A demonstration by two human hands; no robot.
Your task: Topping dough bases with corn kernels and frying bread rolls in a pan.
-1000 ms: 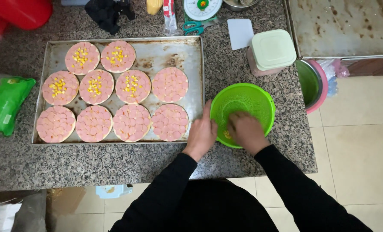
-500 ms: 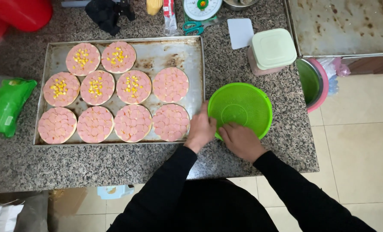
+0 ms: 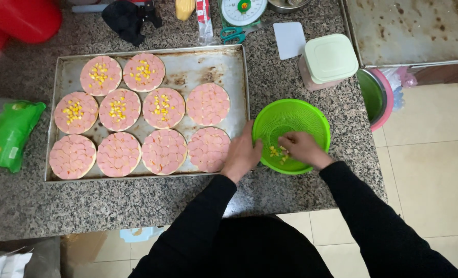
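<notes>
A bright green colander bowl (image 3: 295, 116) sits on the granite counter, with a few yellow corn kernels (image 3: 276, 153) left at its bottom. My left hand (image 3: 243, 153) grips its left rim. My right hand (image 3: 302, 146) reaches inside with fingers pinched at the kernels. To the left lies a metal baking tray (image 3: 208, 64) holding several round flat breads covered in pink sausage slices (image 3: 208, 104); some of them, such as one (image 3: 163, 107), also carry corn.
A green packet (image 3: 7, 134) lies left of the tray. A lidded pale green container (image 3: 328, 59), a white card (image 3: 289, 39), scissors (image 3: 235, 34) and a kitchen scale (image 3: 243, 9) stand behind the bowl. A red object (image 3: 23, 18) is far left. A bin (image 3: 376, 97) stands beyond the counter edge.
My right hand moved from the bowl's near rim into the bowl, onto the corn. My left hand stays on the left rim.
</notes>
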